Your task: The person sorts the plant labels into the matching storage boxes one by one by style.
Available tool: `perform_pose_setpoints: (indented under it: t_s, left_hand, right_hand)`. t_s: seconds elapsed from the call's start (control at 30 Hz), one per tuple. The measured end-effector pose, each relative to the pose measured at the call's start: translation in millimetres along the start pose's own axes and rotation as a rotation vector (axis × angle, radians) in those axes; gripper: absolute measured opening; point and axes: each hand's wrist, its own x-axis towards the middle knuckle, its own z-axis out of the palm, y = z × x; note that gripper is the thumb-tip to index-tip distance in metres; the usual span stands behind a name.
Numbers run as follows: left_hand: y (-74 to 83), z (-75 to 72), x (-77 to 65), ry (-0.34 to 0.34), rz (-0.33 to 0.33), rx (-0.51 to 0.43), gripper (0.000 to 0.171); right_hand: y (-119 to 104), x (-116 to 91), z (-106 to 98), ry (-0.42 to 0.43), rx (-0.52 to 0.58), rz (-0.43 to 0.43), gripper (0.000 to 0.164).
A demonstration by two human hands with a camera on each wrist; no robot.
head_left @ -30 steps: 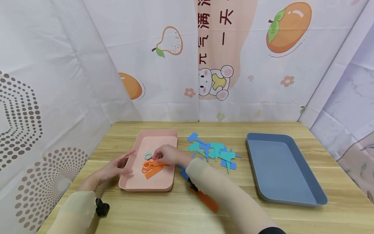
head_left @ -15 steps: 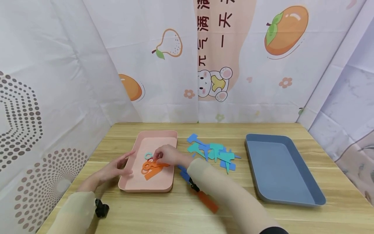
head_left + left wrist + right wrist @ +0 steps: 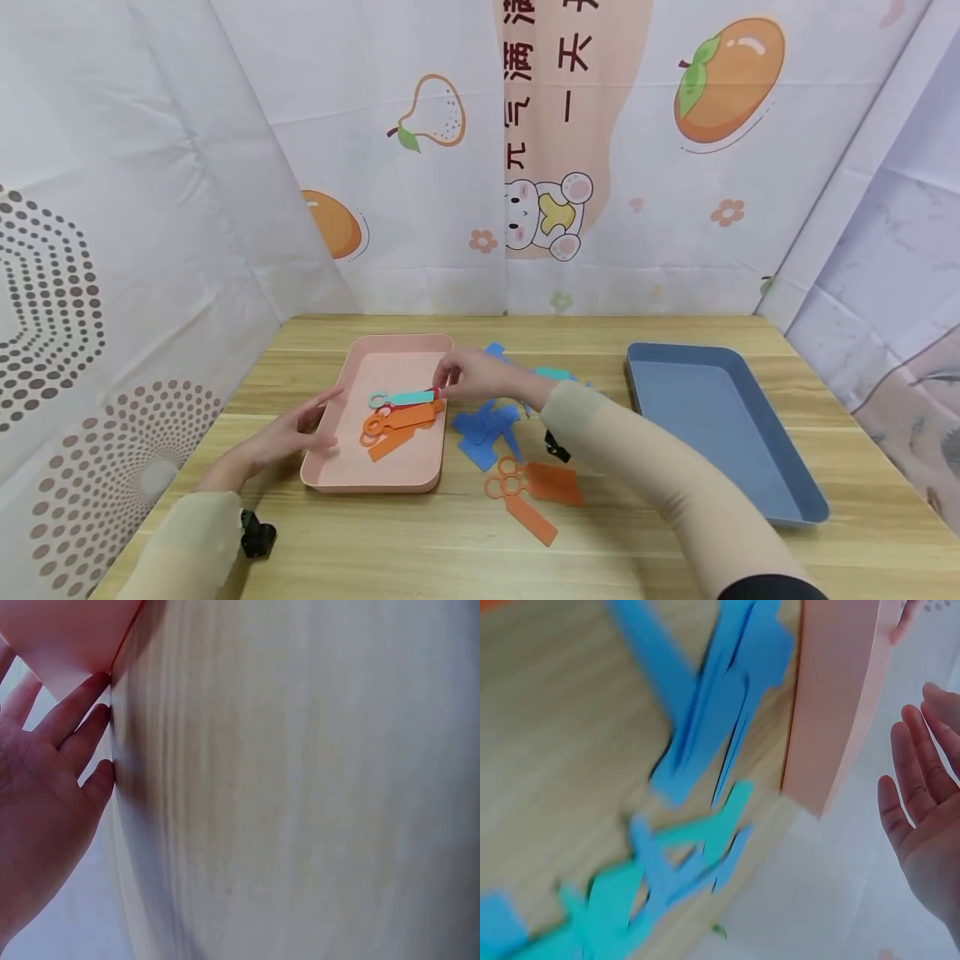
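My left hand (image 3: pixel 303 429) steadies the left wall of the pink tray (image 3: pixel 401 354), fingers spread, thumb over the rim. In the left wrist view its fingertips touch the tray's outside near the table. My right hand (image 3: pixel 480 372) hovers over the tray's right rim; the right wrist view shows its fingers (image 3: pixel 928 769) fairly straight, with nothing seen in them. Inside the tray lie flat ring-ended plastic tags: a teal tag (image 3: pixel 412 398), a red tag (image 3: pixel 408 407) largely covered, and several orange tags (image 3: pixel 405 418) overlapping below. The right fingertips are close to the teal and red tags' ends.
Blue T-shaped plant labels (image 3: pixel 487 429) lie piled right of the pink tray. Teal labels (image 3: pixel 615 900) lie behind them, partly under my right arm. Two orange tags (image 3: pixel 551 483) lie nearer on the table. A blue-grey tray (image 3: pixel 731 433) stands at the right.
My right hand has moved right from above the tags to the tray's right rim, uncovering the teal and red tags. The left hand stays put.
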Motion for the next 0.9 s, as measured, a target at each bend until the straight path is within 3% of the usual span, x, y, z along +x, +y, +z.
perform_pose_setpoints:
  t_s: [0.2, 0.43, 0.7, 0.9]
  left_hand:
    - [0.0, -0.4, 0.5, -0.003, -0.004, -0.001, 0.087]
    - [2.1, 0.4, 0.2, -0.003, -0.002, -0.001, 0.087]
    - [1.4, 0.8, 0.2, -0.020, 0.023, -0.007, 0.086]
    - [0.2, 0.9, -0.4, -0.026, 0.045, -0.033, 0.086]
  right_hand:
    - [9, -31, -17, -0.056, -0.012, -0.052, 0.015]
    - [20, -69, -23, -0.117, 0.009, -0.048, 0.019]
    - [28, -113, -26, -0.177, -0.031, 0.040, 0.023]
    - [37, -133, -17, -0.202, -0.045, 0.071, 0.029]
